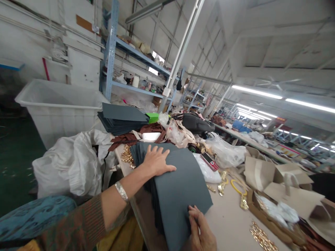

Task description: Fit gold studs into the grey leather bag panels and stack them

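Observation:
A fanned stack of dark blue-grey sheets [180, 174] with a curved outline lies along the left edge of the table, its layers showing at the left side. My left hand [156, 161] rests palm down on the stack's far part, fingers spread and holding nothing. At the near right edge, my right hand [201, 228] has its fingers bent together against the top sheet, closed at its margin. Its thumb is not clearly seen. A second stack of similar sheets [123, 116] sits farther back on the left.
Gold metal pieces [127, 157] lie beside the stack, with more gold pieces [261, 237] at the right. A red phone [209, 161], a yellow ring [238, 187] and beige bag parts [293, 195] are on the right. A white bin [62, 115] and a white sack [70, 167] stand left.

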`<state>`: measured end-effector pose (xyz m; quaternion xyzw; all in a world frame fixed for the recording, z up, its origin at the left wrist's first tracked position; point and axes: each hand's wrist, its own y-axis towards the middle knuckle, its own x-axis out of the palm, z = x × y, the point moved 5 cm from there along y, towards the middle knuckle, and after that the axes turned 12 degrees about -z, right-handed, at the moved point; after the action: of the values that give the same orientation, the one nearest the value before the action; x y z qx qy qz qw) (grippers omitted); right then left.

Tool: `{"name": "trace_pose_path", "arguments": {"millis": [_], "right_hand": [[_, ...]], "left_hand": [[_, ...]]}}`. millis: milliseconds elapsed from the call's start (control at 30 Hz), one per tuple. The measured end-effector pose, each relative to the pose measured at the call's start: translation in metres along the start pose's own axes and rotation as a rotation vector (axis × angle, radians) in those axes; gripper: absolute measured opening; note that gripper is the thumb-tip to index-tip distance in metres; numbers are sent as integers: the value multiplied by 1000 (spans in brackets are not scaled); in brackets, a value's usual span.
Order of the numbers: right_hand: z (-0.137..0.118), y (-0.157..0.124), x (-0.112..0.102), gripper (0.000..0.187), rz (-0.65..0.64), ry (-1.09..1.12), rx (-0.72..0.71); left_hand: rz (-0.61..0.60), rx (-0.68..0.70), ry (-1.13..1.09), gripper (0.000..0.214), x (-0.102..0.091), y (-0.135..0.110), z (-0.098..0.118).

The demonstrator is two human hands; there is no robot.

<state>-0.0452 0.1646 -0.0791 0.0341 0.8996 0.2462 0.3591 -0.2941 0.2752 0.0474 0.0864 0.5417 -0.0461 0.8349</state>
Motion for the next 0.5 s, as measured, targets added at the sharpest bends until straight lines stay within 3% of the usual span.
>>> {"name": "trace_pose_path", "arguments": {"millis": [133, 267, 367, 500], "right_hand": [[24, -19, -25, 46, 6, -141, 115], [31, -29, -54, 38, -151, -226, 191], [21, -30, -72, 29, -231, -228, 234], [7, -31, -85, 27, -187, -251, 280]], "left_hand": [[82, 177, -24, 72, 34, -27, 44], [124, 330, -120, 67, 65, -49, 73], [130, 420, -188, 59, 67, -70, 83], [126, 475, -431, 32, 67, -124, 92]]}}
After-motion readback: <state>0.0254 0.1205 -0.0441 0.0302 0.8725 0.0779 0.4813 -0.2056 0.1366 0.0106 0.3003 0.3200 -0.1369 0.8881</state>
